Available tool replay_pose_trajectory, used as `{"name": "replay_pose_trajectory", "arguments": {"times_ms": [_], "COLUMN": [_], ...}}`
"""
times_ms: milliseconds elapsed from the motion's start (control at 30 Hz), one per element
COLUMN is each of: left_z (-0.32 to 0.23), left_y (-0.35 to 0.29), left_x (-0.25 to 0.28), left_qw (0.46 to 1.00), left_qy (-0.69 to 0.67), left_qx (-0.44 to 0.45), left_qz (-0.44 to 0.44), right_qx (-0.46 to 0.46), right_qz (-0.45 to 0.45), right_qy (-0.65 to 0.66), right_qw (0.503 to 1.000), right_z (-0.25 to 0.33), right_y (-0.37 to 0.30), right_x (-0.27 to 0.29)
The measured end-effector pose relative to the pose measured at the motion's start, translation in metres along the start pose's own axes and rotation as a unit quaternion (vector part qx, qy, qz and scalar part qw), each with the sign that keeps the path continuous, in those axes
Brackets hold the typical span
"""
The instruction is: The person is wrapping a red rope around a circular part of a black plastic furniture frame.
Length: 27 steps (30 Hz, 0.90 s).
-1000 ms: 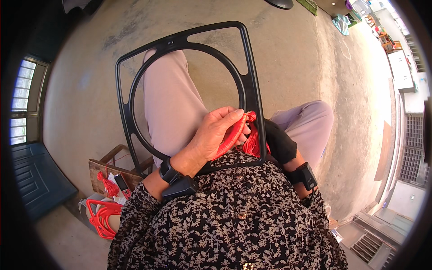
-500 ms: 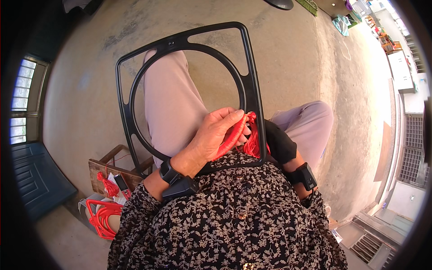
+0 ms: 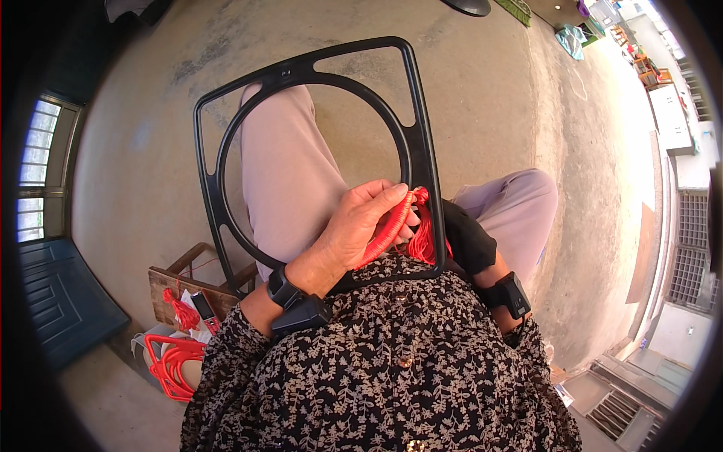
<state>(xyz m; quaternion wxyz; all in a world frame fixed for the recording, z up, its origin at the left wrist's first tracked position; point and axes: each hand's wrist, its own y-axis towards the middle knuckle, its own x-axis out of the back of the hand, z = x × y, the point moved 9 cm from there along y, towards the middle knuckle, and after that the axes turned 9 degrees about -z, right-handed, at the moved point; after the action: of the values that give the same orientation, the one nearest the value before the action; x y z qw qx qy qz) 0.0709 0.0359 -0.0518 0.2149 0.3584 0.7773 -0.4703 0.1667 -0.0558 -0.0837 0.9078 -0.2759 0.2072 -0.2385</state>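
A black squarish frame [image 3: 424,143] with a large round ring inside it stands over my lap. Red cord is wound tightly round the lower right of the ring, forming a ribbed red section [image 3: 385,239]. My left hand [image 3: 358,222] is closed on this wrapped part, its thumb pressing the upper end of the winding. From there a knotted bundle of loose red cord [image 3: 426,230] hangs down inside the frame's right side. My right hand [image 3: 468,239], covered in black like a glove, is behind the frame's right bar near the cord; its fingers are hidden.
At my left is a wooden stool [image 3: 166,297] bearing a red cord bundle [image 3: 179,307] and a small red-and-black device [image 3: 205,310]. Below it sit red frames [image 3: 177,369]. A blue door [image 3: 71,301] stands far left, a green broom [image 3: 516,10] at the far right.
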Motion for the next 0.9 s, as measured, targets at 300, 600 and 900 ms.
{"name": "replay_pose_trajectory", "arguments": {"times_ms": [300, 600, 900], "left_z": [0.0, -0.002, -0.002], "left_y": [0.0, 0.001, 0.0], "left_x": [0.0, 0.001, 0.0], "left_qw": [1.0, 1.0, 1.0], "left_qy": [0.001, 0.003, 0.0], "left_qx": [-0.005, -0.011, -0.004], "left_qz": [0.001, 0.004, 0.002], "right_qx": [0.105, 0.158, -0.042], "right_qz": [0.037, 0.043, 0.024], "right_qy": [-0.117, -0.203, 0.052], "right_qw": [0.987, 0.965, 0.997], "right_z": [0.001, 0.015, -0.005], "right_y": [0.002, -0.004, 0.0], "right_x": [0.008, -0.003, 0.001]}}
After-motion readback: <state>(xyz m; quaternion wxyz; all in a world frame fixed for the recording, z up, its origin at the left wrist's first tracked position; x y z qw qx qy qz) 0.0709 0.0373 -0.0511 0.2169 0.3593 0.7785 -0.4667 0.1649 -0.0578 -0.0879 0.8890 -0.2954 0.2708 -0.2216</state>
